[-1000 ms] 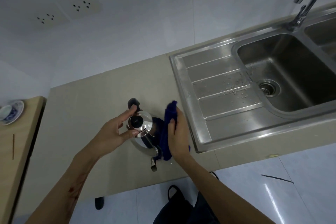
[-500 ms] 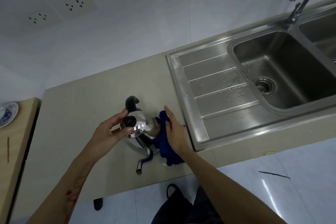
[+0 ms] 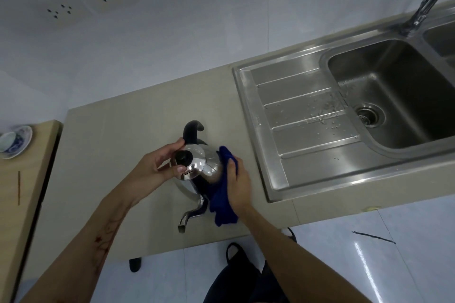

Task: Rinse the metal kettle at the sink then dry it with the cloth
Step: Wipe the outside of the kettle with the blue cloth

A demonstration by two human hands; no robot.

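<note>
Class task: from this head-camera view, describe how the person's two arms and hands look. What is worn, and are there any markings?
Both arms are bare to the frame edge: no sleeves, gloves, watch or rings visible. The left hand has short, unpainted-looking nails; its forearm carries dark reddish streaks and blotches. The right hand and forearm show no markings.

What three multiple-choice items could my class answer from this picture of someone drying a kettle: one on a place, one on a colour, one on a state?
1. Where does the kettle stand?
A. In the sink basin
B. On the beige counter, left of the sink
C. On the floor

2. What colour is the cloth?
A. Blue
B. White
C. Red

3. What is the right hand doing?
A. Turning the tap
B. Hanging free
C. Pressing the cloth against the kettle's side

Answers: 1 B, the kettle rests on the counter beside the sink. 2 A, the cloth is deep blue. 3 C, the right hand holds the cloth to the kettle's body while the left hand steadies the lid.
</note>
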